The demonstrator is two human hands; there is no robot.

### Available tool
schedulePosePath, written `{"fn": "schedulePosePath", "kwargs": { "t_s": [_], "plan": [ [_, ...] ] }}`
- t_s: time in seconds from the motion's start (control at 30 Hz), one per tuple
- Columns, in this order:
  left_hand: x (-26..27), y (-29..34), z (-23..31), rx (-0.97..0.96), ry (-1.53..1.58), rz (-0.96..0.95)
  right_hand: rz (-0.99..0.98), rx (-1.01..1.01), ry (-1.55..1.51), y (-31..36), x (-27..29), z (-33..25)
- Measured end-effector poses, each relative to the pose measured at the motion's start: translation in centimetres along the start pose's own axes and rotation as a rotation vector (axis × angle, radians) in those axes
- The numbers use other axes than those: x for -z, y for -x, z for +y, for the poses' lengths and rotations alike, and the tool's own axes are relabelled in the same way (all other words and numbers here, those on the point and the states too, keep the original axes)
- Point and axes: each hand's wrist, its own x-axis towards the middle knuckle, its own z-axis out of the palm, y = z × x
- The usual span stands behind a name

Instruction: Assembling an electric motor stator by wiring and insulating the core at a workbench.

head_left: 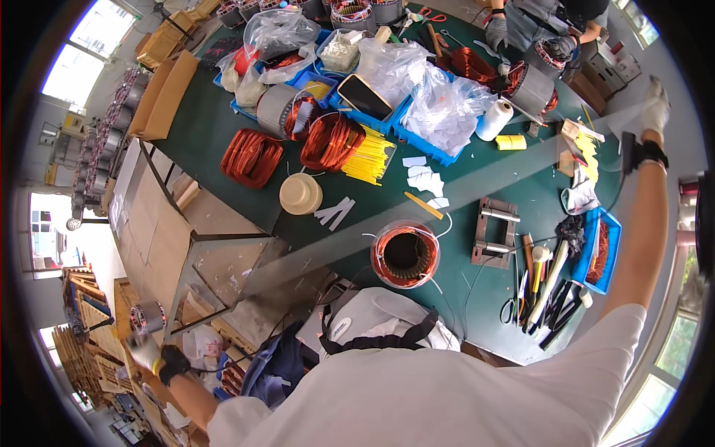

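Note:
Both arms are spread wide, with a long, blurred translucent strip (pixel 462 188) running slanted over the table between my hands. At the upper right, my right hand (pixel 655 108), in a white glove, is closed on one end. Low on the left, my left hand (pixel 145 353), also gloved and blurred, is closed at the other end, beside a stator (pixel 147 317); its fingers show poorly. Below the strip, a stator with copper windings (pixel 406 281) stands upright at the table's near edge, white leads coming out. A metal cradle with rollers (pixel 495 231) lies to its right.
Copper coil bundles (pixel 252 158), yellow strips (pixel 369 156), a beige round container (pixel 301 194) and a phone (pixel 365 97) occupy the green table (pixel 313 249). Scissors (pixel 508 311), tools and a blue bin (pixel 598 249) are at right. A co-worker's gloved hand (pixel 497 32) is at the far side.

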Motion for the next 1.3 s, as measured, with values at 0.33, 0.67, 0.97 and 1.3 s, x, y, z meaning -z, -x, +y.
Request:
{"fn": "schedulePosePath", "kwargs": {
  "t_s": [0.33,0.67,0.97,1.3],
  "plan": [
    [-4.5,0.1,0.6,0.118,0.755,-0.501,-0.325,-0.860,-0.820,3.4,7.2,15.1],
    [-1.2,-5.9,15.5,0.035,0.431,-0.859,-0.953,-0.133,-1.470,0.4,11.0,-8.3],
    [17.4,6.2,79.4,-0.056,1.794,-2.524,-0.856,-0.132,-0.920,22.0,24.8,-24.0],
    [16.7,17.1,87.2,-0.266,1.493,-1.989,-0.655,-0.252,-1.054,38.5,32.2,-18.4]
  ]
}}
